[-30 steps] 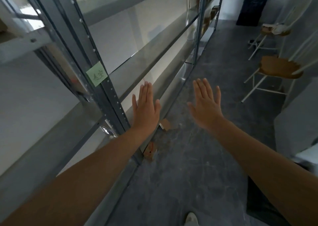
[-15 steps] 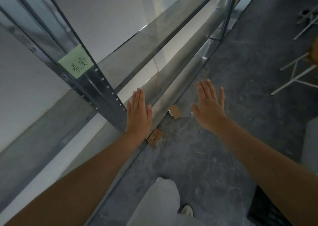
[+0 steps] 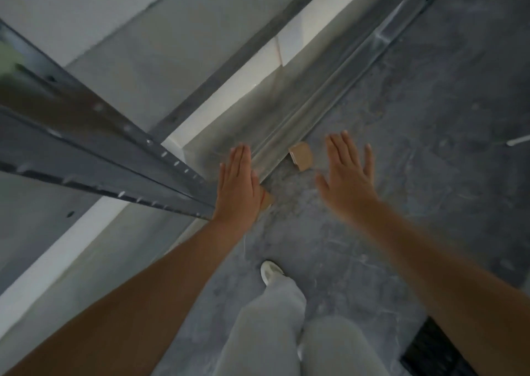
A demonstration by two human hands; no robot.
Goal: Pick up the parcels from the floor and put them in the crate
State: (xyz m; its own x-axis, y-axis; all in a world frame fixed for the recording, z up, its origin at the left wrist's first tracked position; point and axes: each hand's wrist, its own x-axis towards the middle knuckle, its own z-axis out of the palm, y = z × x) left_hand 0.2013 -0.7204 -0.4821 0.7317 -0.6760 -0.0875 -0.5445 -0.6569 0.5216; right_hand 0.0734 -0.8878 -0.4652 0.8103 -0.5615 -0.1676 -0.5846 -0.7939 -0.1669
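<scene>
- Since the earlier frames the view is tipping further down toward the floor [image 3: 387, 152]: both parcels are now sitting higher in the frame, near its middle, and a trousered leg and pale shoe [image 3: 269, 271] are coming in at lower centre.
- Left hand [image 3: 239, 185] is reaching out flat at centre frame, fingers together, grip open and holding nothing; it is covering most of the near parcel [image 3: 266, 200], so only a tan corner is showing.
- Right hand [image 3: 347, 179] is hanging spread beside it, also open and empty, blurred with motion.
- Far parcel [image 3: 300, 155] is lying on the floor just above and between the hands, against the bottom rail of the metal shelving [image 3: 114, 157].
- Both are looking like small cardboard boxes: probably light, stiff and dry, so a thumb-and-fingers pinch across opposite side faces should be holding well.
- A dark ribbed edge at lower right may be the crate [image 3: 427, 347], though that is unclear.
</scene>
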